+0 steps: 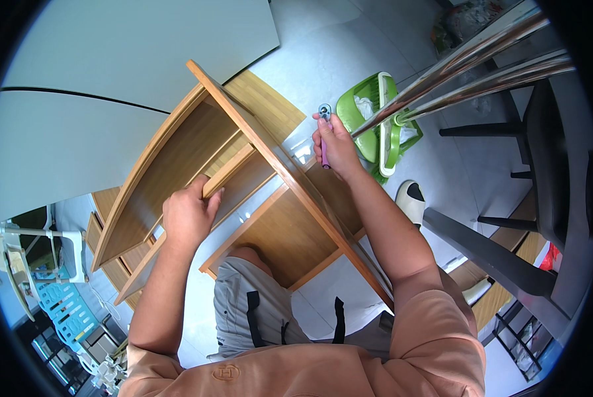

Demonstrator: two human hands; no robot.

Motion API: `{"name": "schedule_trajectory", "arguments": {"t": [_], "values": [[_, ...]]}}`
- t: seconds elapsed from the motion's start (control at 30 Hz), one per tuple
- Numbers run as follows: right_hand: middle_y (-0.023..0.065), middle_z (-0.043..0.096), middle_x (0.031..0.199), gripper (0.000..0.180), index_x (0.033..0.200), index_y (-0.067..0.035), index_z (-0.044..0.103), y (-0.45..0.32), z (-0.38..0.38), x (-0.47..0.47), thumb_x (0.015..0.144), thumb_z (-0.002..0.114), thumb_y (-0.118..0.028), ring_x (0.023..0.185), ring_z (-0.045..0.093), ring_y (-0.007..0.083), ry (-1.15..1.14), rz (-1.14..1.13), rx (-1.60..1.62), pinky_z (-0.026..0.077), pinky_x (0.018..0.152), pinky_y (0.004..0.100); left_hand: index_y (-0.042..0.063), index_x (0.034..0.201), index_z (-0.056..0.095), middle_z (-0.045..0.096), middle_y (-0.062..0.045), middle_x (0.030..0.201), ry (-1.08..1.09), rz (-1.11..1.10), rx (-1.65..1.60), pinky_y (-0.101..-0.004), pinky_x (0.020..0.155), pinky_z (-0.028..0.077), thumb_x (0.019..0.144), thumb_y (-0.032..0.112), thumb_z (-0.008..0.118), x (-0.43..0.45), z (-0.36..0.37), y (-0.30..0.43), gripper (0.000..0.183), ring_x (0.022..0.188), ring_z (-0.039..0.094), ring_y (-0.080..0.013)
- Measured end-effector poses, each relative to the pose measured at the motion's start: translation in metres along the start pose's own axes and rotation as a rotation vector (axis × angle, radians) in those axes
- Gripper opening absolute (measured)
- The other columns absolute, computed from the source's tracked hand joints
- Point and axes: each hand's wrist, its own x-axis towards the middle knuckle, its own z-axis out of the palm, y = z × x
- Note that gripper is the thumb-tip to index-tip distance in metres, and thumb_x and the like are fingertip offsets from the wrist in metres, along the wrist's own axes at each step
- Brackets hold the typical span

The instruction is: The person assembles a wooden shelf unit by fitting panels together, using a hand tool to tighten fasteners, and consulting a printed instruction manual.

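A wooden cabinet frame [281,166] with one curved panel lies tilted on the floor in front of me. My left hand [189,211] is closed around the near end of a wooden crossbar [229,171] inside the frame. Beyond the frame's long right-hand edge, my right hand [336,146] grips a ratchet wrench [324,113] with a pink handle, its round metal head pointing away from me. The wrench touches nothing else that I can see. A square wooden panel [286,238] lies between the frame and my legs.
Right of the frame stand a green dustpan [361,119] and broom with metal poles [475,54]. A shoe [411,201] and dark chairs [544,164] are farther right. Pale panels [103,54] rise at upper left. Wooden boards [108,263] and a blue plastic piece [68,310] lie left.
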Motion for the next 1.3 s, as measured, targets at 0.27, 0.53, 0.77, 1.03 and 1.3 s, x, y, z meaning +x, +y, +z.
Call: {"name": "schedule_trajectory", "arguments": {"t": [0.27, 0.53, 0.77, 1.03, 1.3], "values": [[0.0023, 0.047, 0.059, 0.029, 0.097, -0.005, 0.049, -0.001, 0.0, -0.002, 0.098, 0.042, -0.033, 0.043, 0.044, 0.0104, -0.002, 0.043, -0.258, 0.038, 0.039, 0.0247, 0.006, 0.08, 0.056, 0.059, -0.015, 0.063, 0.004, -0.006, -0.002, -0.0416, 0.057, 0.047, 0.08, 0.023, 0.068, -0.003, 0.001, 0.001, 0.021, 0.063, 0.059, -0.0356], [0.004, 0.048, 0.058, 0.043, 0.123, -0.001, 0.047, 0.005, -0.008, 0.0, 0.1, 0.031, -0.033, 0.042, 0.044, 0.0114, -0.118, 0.203, -0.115, 0.039, 0.039, 0.0253, 0.005, 0.081, 0.056, 0.059, -0.016, 0.062, -0.001, 0.005, 0.009, -0.0418, 0.056, 0.047, 0.08, 0.023, 0.067, -0.004, 0.001, 0.001, 0.021, 0.062, 0.059, -0.036], [0.0041, 0.048, 0.058, 0.042, 0.122, -0.004, 0.049, 0.019, -0.018, 0.008, 0.099, 0.031, -0.035, 0.042, 0.044, 0.0125, -0.095, 0.29, -0.195, 0.038, 0.039, 0.0261, 0.005, 0.081, 0.056, 0.058, -0.016, 0.061, 0.001, -0.007, 0.009, -0.0413, 0.056, 0.047, 0.08, 0.024, 0.068, -0.003, 0.001, 0.0, 0.022, 0.061, 0.059, -0.0354], [0.0189, 0.065, 0.092, 0.037, 0.096, -0.002, 0.065, 0.102, -0.036, 0.043, 0.089, 0.05, -0.035, 0.085, 0.063, 0.033, -0.147, 0.138, -1.19, 0.049, 0.074, 0.0439, 0.006, 0.078, 0.056, 0.059, -0.015, 0.061, -0.008, 0.014, 0.024, -0.0421, 0.055, 0.047, 0.08, 0.026, 0.068, 0.001, 0.002, -0.002, 0.023, 0.06, 0.059, -0.0359], [0.0181, 0.065, 0.096, 0.031, 0.094, -0.005, 0.067, 0.147, -0.032, 0.042, 0.085, 0.056, -0.032, 0.091, 0.062, 0.0345, -0.069, 0.199, -1.2, 0.049, 0.081, 0.0427, 0.006, 0.077, 0.056, 0.059, -0.016, 0.062, -0.019, -0.022, -0.006, -0.0407, 0.054, 0.047, 0.079, 0.024, 0.069, 0.003, -0.004, 0.001, 0.022, 0.06, 0.059, -0.0359]]}}
